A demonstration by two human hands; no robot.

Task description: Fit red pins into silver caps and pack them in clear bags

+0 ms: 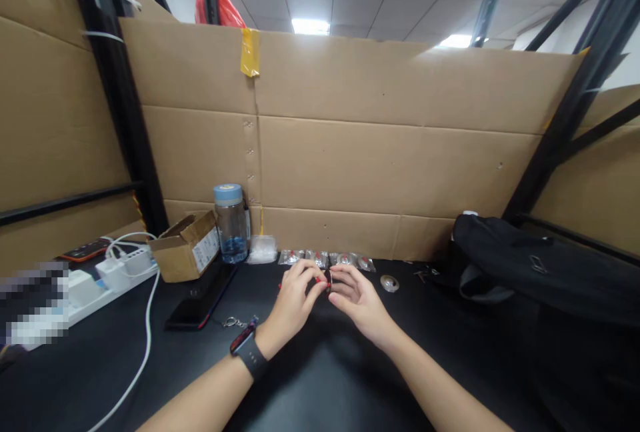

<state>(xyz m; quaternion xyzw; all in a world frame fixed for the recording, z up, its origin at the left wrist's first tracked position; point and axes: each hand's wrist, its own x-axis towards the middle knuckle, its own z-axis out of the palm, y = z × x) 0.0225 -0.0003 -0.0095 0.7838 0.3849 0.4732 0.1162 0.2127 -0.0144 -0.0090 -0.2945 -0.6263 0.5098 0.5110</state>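
Forearms (210,389), bare, mine. Left hand (296,295): pinched on a small dark-and-red disc (329,281), probably light, stiff; best held edgewise. Right hand (363,302), just beside: half-curled, contact I cannot tell.

The small dark and red thing (329,281) between the left hand (295,295) and the right hand (364,305) is mostly hidden by the fingers, and its form is too small to tell. Whether the right fingertips really press it, one cannot see. Behind, the clear packets (346,259) are partly covered by the left hand, and their contents are not readable. At left, a pixelated patch hides one end of the power strip (93,305). The white cable (149,319) and both forearms leave at the near edge; the black bag (537,265) is cut at right.
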